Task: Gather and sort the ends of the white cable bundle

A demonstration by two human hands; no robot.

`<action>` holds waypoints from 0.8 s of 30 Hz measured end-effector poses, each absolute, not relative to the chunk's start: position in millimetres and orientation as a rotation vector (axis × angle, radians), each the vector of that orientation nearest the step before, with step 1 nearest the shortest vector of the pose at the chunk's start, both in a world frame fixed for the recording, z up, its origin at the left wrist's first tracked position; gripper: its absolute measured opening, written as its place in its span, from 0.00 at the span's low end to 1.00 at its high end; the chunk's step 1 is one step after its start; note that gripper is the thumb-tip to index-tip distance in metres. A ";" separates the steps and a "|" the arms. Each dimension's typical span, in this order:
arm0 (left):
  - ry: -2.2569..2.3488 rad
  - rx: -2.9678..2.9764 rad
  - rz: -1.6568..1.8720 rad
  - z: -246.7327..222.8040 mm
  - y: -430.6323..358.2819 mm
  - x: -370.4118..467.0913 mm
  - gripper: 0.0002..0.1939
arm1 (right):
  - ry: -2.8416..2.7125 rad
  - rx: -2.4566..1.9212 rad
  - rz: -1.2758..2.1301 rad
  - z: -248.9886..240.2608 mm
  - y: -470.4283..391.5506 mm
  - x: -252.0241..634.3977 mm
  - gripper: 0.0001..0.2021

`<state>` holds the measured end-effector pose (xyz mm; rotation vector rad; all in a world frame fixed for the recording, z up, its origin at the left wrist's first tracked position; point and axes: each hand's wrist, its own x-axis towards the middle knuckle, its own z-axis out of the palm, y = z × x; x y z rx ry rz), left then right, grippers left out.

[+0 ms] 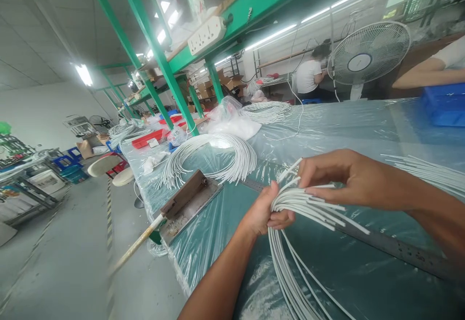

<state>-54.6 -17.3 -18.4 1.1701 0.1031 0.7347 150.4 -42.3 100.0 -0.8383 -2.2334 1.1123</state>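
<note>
A bundle of white cables (308, 204) is wrapped in my left hand (264, 209), its cut ends fanning out to the right. Below that hand the same cables hang down in a curve toward the bottom edge. My right hand (336, 177) is pinched at the upper side of the bundle, with its fingertips around a few cable ends. Beneath the hands a metal ruler (395, 248) lies on the plastic-covered table (214, 232). To the left sits a metal cutter with a long handle (189, 203).
Coiled white cables (240, 157) lie behind the cutter, near a plastic bag (232, 123). More cables (428, 172) are at the right. A blue bin (445, 104), fan (368, 58) and green shelf frame (160, 53) stand farther back. Two people sit beyond the table.
</note>
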 end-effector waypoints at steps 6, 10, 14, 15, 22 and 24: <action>0.126 1.185 0.732 -16.9 -18.0 -57.5 0.35 | -2.290 -0.708 1.207 105.9 -42.7 154.9 0.05; 0.101 1.214 0.752 -15.4 -20.5 -59.2 0.30 | -2.292 -0.566 1.414 106.5 -39.2 164.1 0.12; 0.106 1.236 0.754 -13.6 -22.5 -59.0 0.29 | -2.018 -0.834 1.130 100.1 -37.3 161.5 0.18; 0.117 1.236 0.754 -13.1 -22.6 -59.0 0.29 | -1.978 -0.910 1.032 98.7 -38.5 158.2 0.19; 0.179 1.253 0.718 -7.1 -25.0 -58.7 0.27 | -2.058 -0.806 0.894 98.1 -48.3 146.9 0.16; 0.189 1.259 0.717 -5.4 -26.3 -58.6 0.27 | -2.039 -0.782 0.940 97.5 -47.8 147.3 0.19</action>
